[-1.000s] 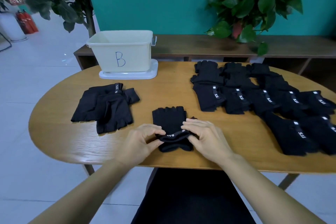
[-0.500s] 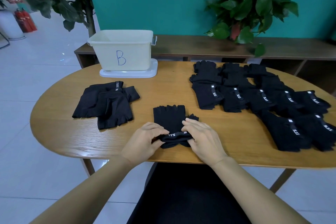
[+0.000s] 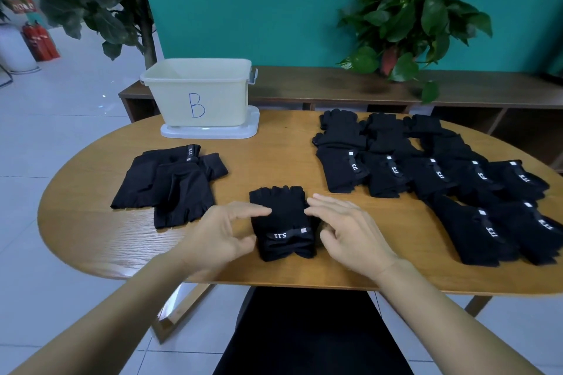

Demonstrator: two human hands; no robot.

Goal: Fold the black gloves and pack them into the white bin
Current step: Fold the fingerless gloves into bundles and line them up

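Both hands frame the folded black fabric glove pair lying near the front edge of the oval wooden table. The left hand has its fingers stretched out, tips touching the bundle's left edge, thumb spread below; the right hand mirrors it at the right edge, fingers straight and relaxed. Neither one pinches anything. This reads as the fold being squared off, cuff label facing up. Next move, by the look of it: grip the bundle from both sides and carry it to the white plastic bin marked B, far left on the table. A loose dark pile of gloves waits at left; the long row of unfolded black gloves lies at right.
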